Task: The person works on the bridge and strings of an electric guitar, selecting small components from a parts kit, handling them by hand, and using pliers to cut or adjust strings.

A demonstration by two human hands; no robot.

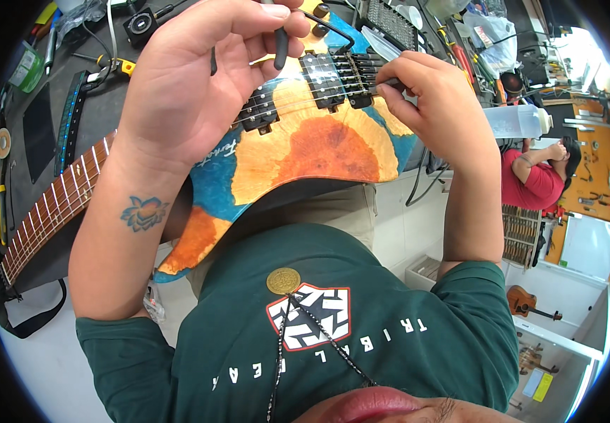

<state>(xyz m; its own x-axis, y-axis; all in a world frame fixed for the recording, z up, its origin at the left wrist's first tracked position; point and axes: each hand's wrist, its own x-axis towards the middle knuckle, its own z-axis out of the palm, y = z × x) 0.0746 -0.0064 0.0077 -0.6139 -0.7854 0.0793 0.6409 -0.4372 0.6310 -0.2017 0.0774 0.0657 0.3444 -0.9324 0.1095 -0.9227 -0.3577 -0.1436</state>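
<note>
An electric guitar point(340, 148) with a blue, tan and orange wood body lies across the bench, its neck point(62, 204) running to the lower left. Over the strings, my left hand point(199, 92) is raised with its palm showing, fingers curled round a dark-handled tool point(281, 49); two handle ends show, like those of pliers, but its head is hidden. My right hand point(435, 106) is at the guitar's black bridge point(354, 74), fingertips bent and closed against its right end; what they grip is hidden. A black bent bar point(329, 27) rises from the bridge. Two pickups point(324, 79) sit beside it.
A black bench point(44, 116) holds a green-tinted jar point(26, 69), tape roll point(2, 143), cables and tools. At right stand a clear bottle point(516, 122) and a seated person in red point(534, 176). A ukulele-like instrument point(522, 301) hangs farther back.
</note>
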